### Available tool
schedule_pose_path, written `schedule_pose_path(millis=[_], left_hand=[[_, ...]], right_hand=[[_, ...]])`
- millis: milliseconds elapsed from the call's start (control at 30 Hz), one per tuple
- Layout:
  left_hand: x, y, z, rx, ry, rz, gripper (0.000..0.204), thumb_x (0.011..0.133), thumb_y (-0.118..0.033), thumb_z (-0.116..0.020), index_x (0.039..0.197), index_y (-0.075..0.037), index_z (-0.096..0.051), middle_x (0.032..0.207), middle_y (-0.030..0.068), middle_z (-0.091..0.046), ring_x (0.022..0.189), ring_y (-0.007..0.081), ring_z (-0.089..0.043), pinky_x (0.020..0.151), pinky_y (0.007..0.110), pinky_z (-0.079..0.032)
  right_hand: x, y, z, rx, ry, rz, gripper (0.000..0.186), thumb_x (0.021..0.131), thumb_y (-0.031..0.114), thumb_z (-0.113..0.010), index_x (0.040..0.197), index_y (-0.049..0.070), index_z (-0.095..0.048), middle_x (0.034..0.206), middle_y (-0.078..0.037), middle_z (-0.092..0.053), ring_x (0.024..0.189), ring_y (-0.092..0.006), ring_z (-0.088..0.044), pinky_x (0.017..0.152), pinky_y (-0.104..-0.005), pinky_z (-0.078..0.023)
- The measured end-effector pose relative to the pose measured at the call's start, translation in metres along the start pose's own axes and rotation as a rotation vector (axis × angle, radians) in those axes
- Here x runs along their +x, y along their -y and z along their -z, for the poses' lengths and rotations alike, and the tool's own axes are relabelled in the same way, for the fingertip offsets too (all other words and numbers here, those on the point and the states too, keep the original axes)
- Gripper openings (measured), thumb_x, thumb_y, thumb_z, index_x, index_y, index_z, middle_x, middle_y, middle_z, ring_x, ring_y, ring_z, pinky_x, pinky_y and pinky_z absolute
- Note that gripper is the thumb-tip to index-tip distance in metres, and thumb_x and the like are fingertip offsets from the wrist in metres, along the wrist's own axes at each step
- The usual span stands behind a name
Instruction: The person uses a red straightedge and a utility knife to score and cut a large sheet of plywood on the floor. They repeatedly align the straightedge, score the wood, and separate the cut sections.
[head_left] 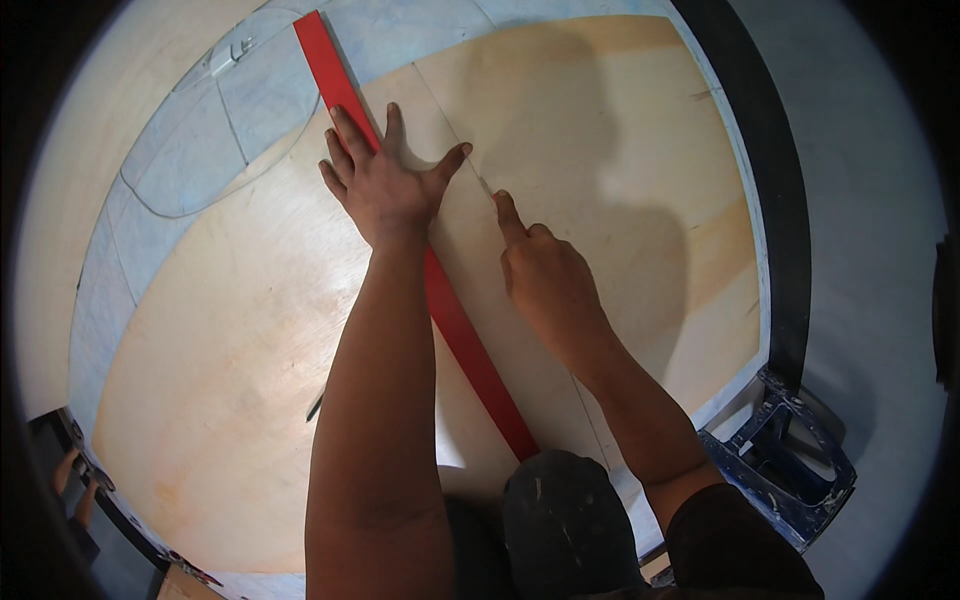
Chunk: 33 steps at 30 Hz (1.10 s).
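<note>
A pale wooden sheet [230, 380] spans the surface under both hands, crossed by a thin straight line. My left hand [385, 185] lies spread over a long red straight bar [465, 355], pressing beside the line. To its right, my right hand [540, 260] is closed round a slim cutting tool [488, 191], mostly hidden by the fingers, with its tip on the line. My dark-clad knee [565, 510] rests at the lower end of the red bar.
Pale blue tiled surface [150, 230] borders the sheet. A thin cable [170, 215] loops at the upper left. A paint-spattered dark blue plastic step or stand [805, 500] is at lower right. Another person's arm [70, 470] shows at the far lower left.
</note>
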<state>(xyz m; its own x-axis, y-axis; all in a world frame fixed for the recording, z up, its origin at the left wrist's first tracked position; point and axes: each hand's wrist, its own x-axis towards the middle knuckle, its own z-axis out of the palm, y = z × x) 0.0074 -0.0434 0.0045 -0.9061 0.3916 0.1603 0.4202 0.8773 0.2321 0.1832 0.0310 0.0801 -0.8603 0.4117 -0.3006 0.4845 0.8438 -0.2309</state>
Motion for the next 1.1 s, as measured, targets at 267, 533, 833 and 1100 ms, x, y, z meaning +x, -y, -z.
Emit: schedule_pose_path(millis=[267, 533, 833, 1100], left_hand=[[0.000, 0.000, -0.001, 0.023, -0.021, -0.004, 0.111, 0.073, -0.095, -0.065, 0.159, -0.026, -0.055, 0.176, 0.0247, -0.021, 0.160, 0.0425, -0.027, 0.129, 0.056, -0.023], [-0.001, 0.000, -0.003, 0.031, -0.032, -0.013, 0.111, 0.073, -0.097, -0.063, 0.158, -0.026, -0.056, 0.176, 0.0250, -0.022, 0.160, 0.0430, -0.029, 0.129, 0.056, -0.023], [-0.002, -0.002, -0.005, 0.033, -0.056, -0.025, 0.110, 0.073, -0.096, -0.064, 0.156, -0.026, -0.058, 0.175, 0.0254, -0.022, 0.160, 0.0424, -0.029, 0.129, 0.056, -0.024], [-0.002, 0.001, -0.007, 0.074, -0.059, -0.027, 0.109, 0.074, -0.095, -0.065, 0.158, -0.027, -0.056, 0.175, 0.0263, -0.024, 0.159, 0.0434, -0.029, 0.129, 0.055, -0.024]], right_hand=[[-0.016, -0.002, 0.001, -0.002, 0.051, -0.024, 0.065, 0.102, 0.014, -0.063, 0.162, 0.001, -0.041, 0.095, -0.021, -0.071, 0.075, -0.0325, -0.077, 0.065, -0.0407, -0.064], [-0.041, -0.010, -0.002, 0.008, 0.065, -0.031, 0.062, 0.105, 0.018, -0.061, 0.163, 0.004, -0.041, 0.093, -0.020, -0.070, 0.070, -0.0327, -0.076, 0.063, -0.0409, -0.064], [-0.072, -0.018, -0.011, 0.009, 0.073, -0.043, 0.065, 0.105, 0.018, -0.062, 0.164, 0.005, -0.039, 0.095, -0.019, -0.068, 0.068, -0.0327, -0.074, 0.062, -0.0407, -0.064], [-0.108, -0.025, -0.017, -0.002, 0.086, -0.041, 0.068, 0.103, 0.017, -0.065, 0.165, 0.006, -0.039, 0.091, -0.016, -0.065, 0.063, -0.0296, -0.072, 0.060, -0.0380, -0.063]])
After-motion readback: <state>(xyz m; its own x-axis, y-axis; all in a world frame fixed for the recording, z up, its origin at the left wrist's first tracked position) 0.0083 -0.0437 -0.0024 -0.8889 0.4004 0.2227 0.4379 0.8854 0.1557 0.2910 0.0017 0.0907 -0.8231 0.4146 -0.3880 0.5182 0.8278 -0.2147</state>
